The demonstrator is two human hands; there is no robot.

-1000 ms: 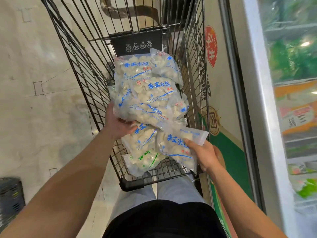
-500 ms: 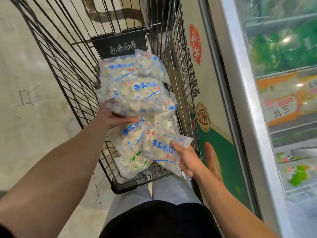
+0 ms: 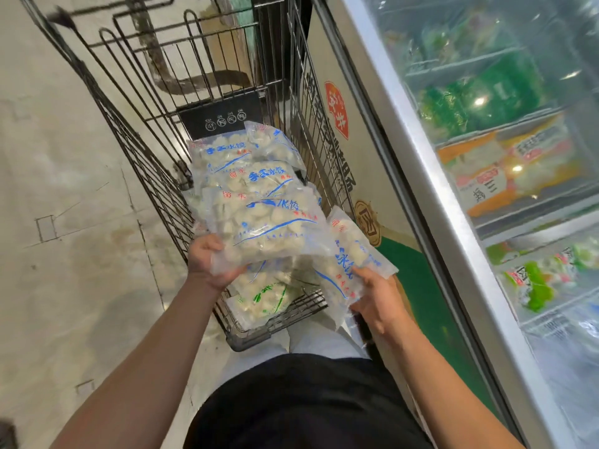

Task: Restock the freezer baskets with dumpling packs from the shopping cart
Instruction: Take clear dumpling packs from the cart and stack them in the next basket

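Note:
A black wire shopping cart (image 3: 152,163) stands in front of me, with several clear dumpling packs printed in blue piled inside. My left hand (image 3: 207,264) grips the near edge of one dumpling pack (image 3: 269,228) and holds it lifted above the pile. My right hand (image 3: 376,299) grips a second dumpling pack (image 3: 346,264), held tilted over the cart's right near corner. A pack with green print (image 3: 262,299) lies on the cart floor below. The freezer (image 3: 505,196) runs along the right, its baskets showing behind glass.
The freezer's metal frame (image 3: 431,202) and printed front panel (image 3: 337,111) stand close beside the cart's right side. Orange and green packages fill the freezer compartments. Pale stone floor (image 3: 64,222) lies to the left. My black shirt and grey trousers are at the bottom.
Both hands have lifted their packs higher out of the cart. The right hand's pack has swung toward the freezer side. The view has turned further toward the freezer.

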